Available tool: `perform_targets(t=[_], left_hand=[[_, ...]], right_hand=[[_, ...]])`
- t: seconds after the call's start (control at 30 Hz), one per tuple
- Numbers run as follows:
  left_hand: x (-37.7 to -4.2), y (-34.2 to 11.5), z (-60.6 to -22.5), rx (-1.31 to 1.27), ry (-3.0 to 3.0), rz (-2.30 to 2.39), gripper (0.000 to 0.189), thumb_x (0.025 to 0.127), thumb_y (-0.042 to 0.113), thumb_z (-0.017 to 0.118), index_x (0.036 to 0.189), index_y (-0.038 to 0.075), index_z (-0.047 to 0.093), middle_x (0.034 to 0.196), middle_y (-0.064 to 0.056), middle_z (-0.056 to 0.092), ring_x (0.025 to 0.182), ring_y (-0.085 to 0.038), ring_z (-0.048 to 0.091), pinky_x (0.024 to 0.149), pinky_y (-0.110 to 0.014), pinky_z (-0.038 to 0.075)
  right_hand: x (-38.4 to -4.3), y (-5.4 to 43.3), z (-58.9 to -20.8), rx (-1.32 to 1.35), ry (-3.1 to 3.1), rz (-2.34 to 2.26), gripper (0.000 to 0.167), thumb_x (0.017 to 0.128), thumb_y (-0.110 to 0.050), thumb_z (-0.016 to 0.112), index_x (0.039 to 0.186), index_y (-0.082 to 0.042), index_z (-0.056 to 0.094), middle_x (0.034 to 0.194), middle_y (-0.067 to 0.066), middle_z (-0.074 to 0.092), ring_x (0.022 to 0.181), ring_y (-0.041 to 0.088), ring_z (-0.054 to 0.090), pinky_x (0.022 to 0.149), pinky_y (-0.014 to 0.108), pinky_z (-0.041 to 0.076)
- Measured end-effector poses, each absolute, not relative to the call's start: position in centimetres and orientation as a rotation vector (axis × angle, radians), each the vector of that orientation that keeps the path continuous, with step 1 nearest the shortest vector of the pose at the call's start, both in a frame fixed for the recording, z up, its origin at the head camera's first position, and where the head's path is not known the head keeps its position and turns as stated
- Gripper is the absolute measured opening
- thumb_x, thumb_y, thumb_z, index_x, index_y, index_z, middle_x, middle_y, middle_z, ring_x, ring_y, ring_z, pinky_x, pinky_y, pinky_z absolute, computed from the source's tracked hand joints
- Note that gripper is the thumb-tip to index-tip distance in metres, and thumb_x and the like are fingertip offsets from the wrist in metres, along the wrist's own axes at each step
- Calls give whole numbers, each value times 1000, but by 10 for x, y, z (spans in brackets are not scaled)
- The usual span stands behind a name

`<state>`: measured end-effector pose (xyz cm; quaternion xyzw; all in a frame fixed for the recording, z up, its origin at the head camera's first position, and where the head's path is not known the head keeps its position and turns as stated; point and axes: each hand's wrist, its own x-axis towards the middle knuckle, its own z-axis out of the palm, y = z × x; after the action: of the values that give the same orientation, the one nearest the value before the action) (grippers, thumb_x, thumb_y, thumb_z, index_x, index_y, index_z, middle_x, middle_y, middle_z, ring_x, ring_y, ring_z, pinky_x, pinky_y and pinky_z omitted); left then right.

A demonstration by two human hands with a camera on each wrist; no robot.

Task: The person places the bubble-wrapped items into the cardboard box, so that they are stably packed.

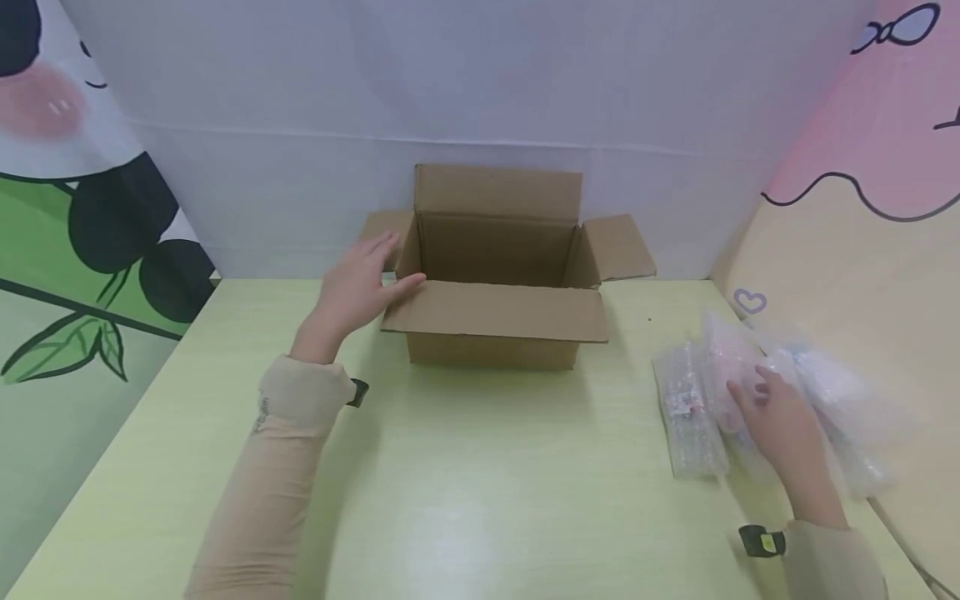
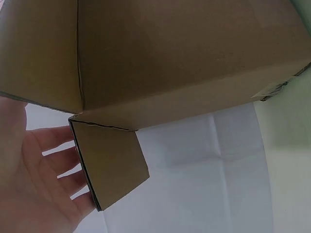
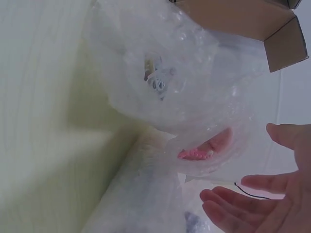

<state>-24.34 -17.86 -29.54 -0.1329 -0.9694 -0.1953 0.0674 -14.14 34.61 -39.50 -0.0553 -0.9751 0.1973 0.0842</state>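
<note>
A cardboard box [image 1: 491,353] stands at the back of the table with its flaps folded out. At its left front corner is my left hand [image 1: 354,287], fingers extended by the left flap [image 2: 112,165] and thumb by the front flap [image 1: 495,312]. On the right lie several bubble-wrapped packages. My right hand [image 1: 787,429] hovers over them with loosely bent fingers and holds nothing. Nearest its fingers is a package with something pink inside [image 3: 204,151]. Beside that is a clear package [image 1: 692,429] with small items showing through the wrap.
More bubble wrap [image 1: 855,396] lies at the right, against the beige side panel [image 1: 885,308]. Behind the box hangs a pale cloth [image 1: 480,83]. A painted panel [image 1: 82,433] borders the pale table [image 1: 465,500] on the left.
</note>
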Motion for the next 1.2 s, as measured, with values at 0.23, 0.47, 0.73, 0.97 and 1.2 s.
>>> perform_targets(t=[0.23,0.47,0.73,0.97,1.2], left_hand=[[-247,-174,-299,-411,-2951,-526,93,87,65,55,152,5,27,159,-17,25,147,-39,23,114,-57,28],[-247,-172,-304,-399,-2951,-501,95,84,67,58,152,8,30,160,-14,25,147,-38,22,109,-58,33],[-241,-176,-313,-374,-2935,-542,96,83,69,59,153,12,28,161,-10,23,148,-34,22,104,-60,38],[-229,-178,-319,-353,-2899,-568,95,80,70,61,152,16,31,159,-8,27,145,-32,27,93,-59,45],[-219,-179,-327,-349,-2850,-565,92,79,67,64,150,17,34,158,-8,30,143,-35,31,88,-59,48]], right_hand=[[-149,352,-390,-280,-3020,631,80,101,-56,30,142,13,30,124,38,54,112,57,52,90,64,39],[-155,353,-385,-330,-3109,582,86,99,-61,24,141,13,32,128,39,50,115,60,46,90,65,38],[-162,357,-385,-318,-3189,611,88,98,-64,22,145,10,26,140,40,35,123,64,34,95,69,32],[-169,357,-388,-270,-3247,623,88,96,-68,20,153,-1,14,146,35,31,124,65,32,91,71,32],[-172,354,-393,-302,-3227,686,87,96,-67,22,154,-3,12,144,36,35,124,63,34,88,71,35]])
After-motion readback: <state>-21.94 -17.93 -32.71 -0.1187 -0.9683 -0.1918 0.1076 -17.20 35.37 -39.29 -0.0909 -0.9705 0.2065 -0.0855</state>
